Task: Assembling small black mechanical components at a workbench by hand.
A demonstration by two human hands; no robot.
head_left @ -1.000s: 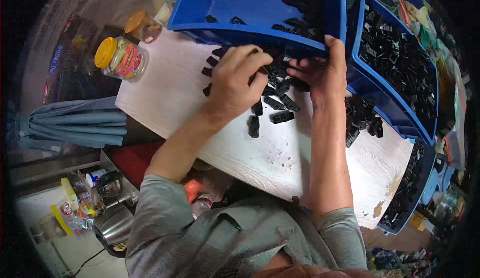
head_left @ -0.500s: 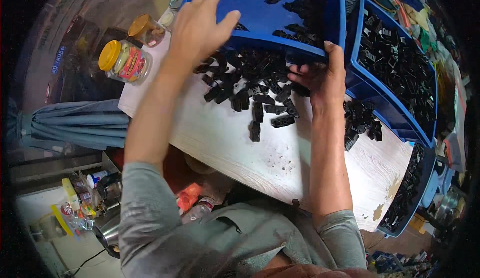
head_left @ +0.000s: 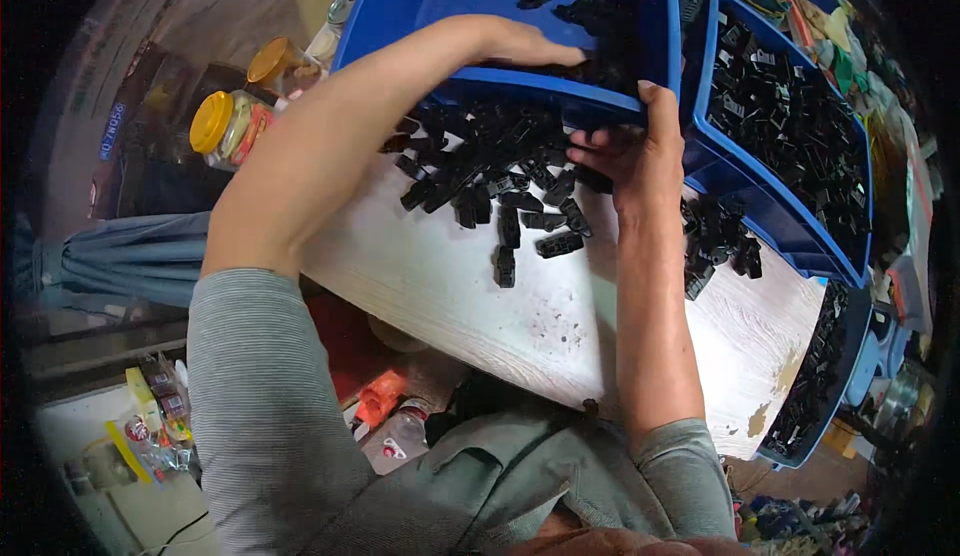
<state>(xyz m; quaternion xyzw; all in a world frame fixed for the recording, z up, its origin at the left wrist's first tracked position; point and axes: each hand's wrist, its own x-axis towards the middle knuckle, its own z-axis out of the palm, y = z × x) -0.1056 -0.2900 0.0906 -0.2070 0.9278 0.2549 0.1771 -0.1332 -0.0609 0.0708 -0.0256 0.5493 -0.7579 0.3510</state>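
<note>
A blue plastic bin (head_left: pixel 548 89) stands tilted at the far side of the white table, with small black plastic parts (head_left: pixel 605 18) gathered in its right end. My left hand (head_left: pixel 530 44) reaches over the near wall into the bin, beside those parts. Its thumb side shows, but the fingertips are hidden, so what they hold is unclear. My right hand (head_left: pixel 645 161) grips the bin's near right corner, thumb on the rim and fingers curled below it. Under the bin's near edge, a heap of similar black parts (head_left: pixel 500 146) spreads over the tabletop.
Another blue bin (head_left: pixel 775 211), full of black parts, stands on the right. Beside it lies a smaller black pile (head_left: pixel 715 241). A third bin (head_left: pixel 800 446) sits lower right. Jars with yellow (head_left: pixel 210 122) and orange (head_left: pixel 270 59) lids stand left of the white table (head_left: pixel 460 286).
My left hand has moved right and down into the bin, from above its left side to the parts at its right end. The right hand keeps its hold on the corner.
</note>
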